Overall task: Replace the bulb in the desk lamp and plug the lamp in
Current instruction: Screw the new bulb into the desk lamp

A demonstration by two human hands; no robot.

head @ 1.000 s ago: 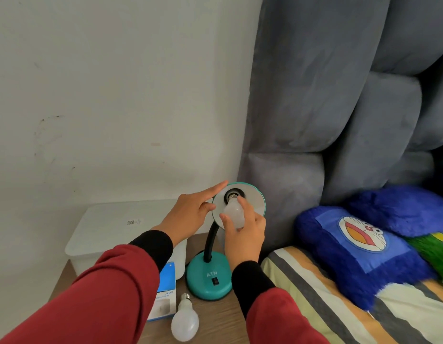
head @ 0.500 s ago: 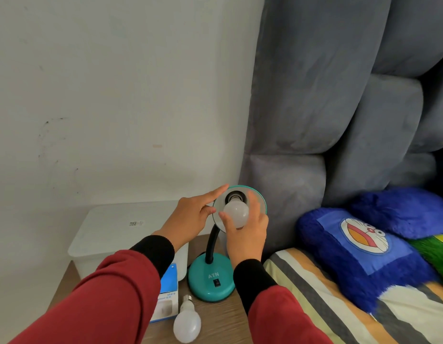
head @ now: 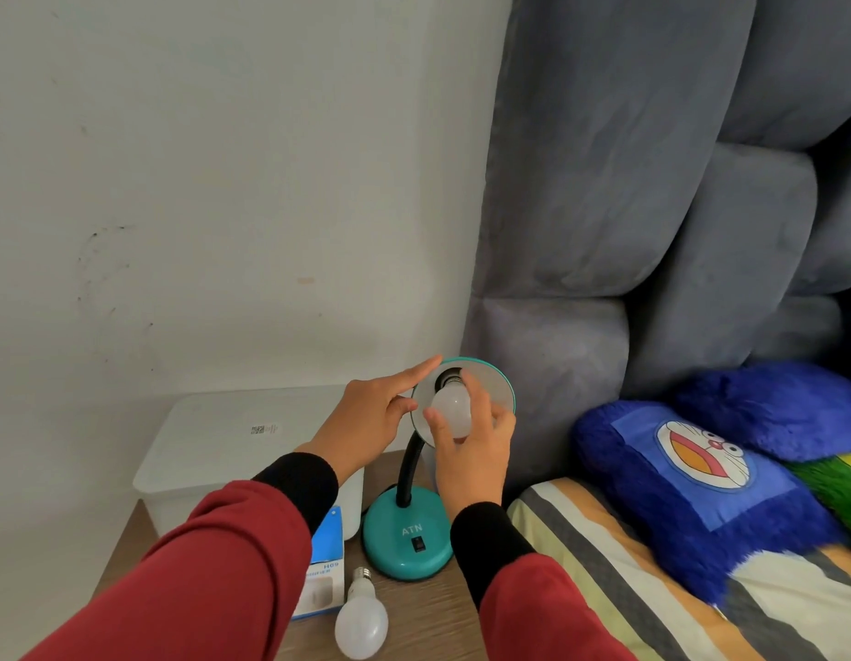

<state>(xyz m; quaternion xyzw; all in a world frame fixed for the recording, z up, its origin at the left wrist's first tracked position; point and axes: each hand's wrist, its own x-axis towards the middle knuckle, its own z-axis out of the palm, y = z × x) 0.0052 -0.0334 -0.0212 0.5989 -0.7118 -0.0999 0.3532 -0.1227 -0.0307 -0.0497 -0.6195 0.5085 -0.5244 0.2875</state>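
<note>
A teal desk lamp [head: 407, 541] stands on a wooden bedside table, its round shade [head: 495, 388] tilted toward me on a black gooseneck. A white bulb [head: 452, 407] sits in the shade's socket. My right hand [head: 471, 450] curls its thumb and fingers round that bulb. My left hand [head: 371, 417] steadies the shade's left rim, index finger stretched along the top edge and thumb against the rim. A second white bulb [head: 361, 622] lies loose on the table in front of the lamp base. The lamp's plug and cord are out of sight.
A white lidded plastic box [head: 233, 450] stands at the back left against the wall. A blue and white bulb carton [head: 326, 574] lies beside the loose bulb. A grey padded headboard [head: 605, 231], blue cartoon pillow [head: 700, 474] and striped bedsheet [head: 605, 589] fill the right.
My right hand's fingers have shifted round the bulb, with the thumb now lower left and the fingers over the right side. My left hand stays on the shade's rim.
</note>
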